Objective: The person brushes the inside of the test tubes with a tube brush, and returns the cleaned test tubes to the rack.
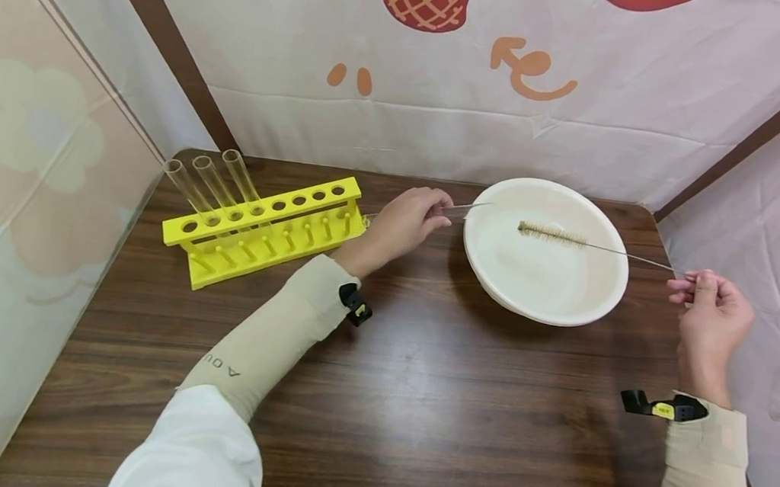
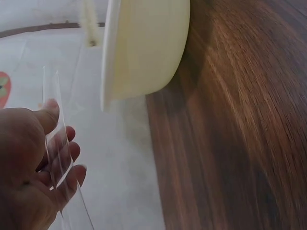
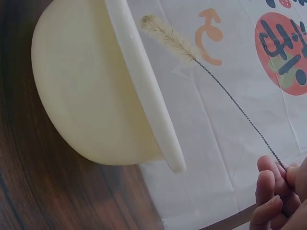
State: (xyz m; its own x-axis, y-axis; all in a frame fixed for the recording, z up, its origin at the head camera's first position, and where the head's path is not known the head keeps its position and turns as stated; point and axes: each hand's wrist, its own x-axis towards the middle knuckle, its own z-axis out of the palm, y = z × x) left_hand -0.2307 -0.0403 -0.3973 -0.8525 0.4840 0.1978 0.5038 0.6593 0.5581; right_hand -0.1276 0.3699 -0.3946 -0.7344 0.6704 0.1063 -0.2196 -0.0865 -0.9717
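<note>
My left hand (image 1: 409, 218) grips a clear glass test tube (image 2: 58, 124) between thumb and fingers, with one end reaching toward the rim of a white basin (image 1: 536, 308). On the far side of the basin, my right hand (image 1: 715, 307) pinches the twisted wire handle of a test tube brush (image 1: 552, 234). The brush's pale bristle head is over the basin, pointing left toward the tube. In the right wrist view the bristles (image 3: 168, 37) show above the basin's rim, with thumb and fingertips on the wire's end.
To the left stands a yellow test tube rack (image 1: 258, 264) with pegs along its base. Three clear test tubes (image 1: 212, 180) lean in its holes. A printed cloth (image 1: 426, 135) hangs behind the brown wooden table (image 1: 419, 399).
</note>
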